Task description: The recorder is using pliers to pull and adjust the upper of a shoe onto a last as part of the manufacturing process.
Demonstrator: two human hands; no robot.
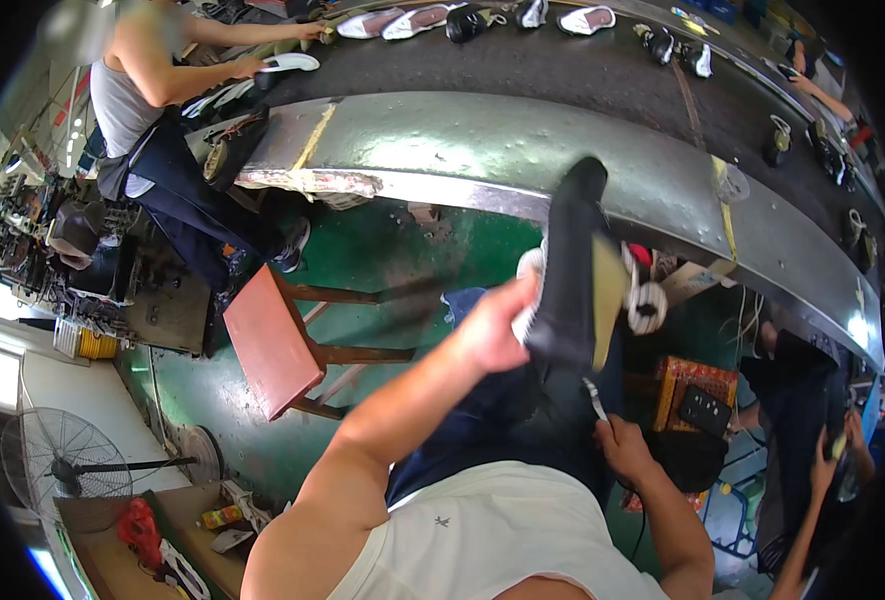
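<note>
My left hand (500,328) is closed around a black shoe (569,265), lifted in front of my lap by the metal edge of the bench. The shoe is tilted, and a yellowish area shows on its right side. White striped material shows at my fingers. Lower and to the right, my right hand (625,448) grips a slim tool with a thin, pale metallic end (595,398) pointing up toward the shoe. The tool's exact kind is unclear, and its handle is hidden in my fist. The tip stands just below the shoe; I cannot tell whether they touch.
Several shoes lie on a long dark belt (523,75) behind the metal edge (433,135). At left stand a reddish-brown stool (278,345), a fan (63,467) and a co-worker (133,90) holding a white sole-shaped piece. A red patterned box (675,380) and another person are at right.
</note>
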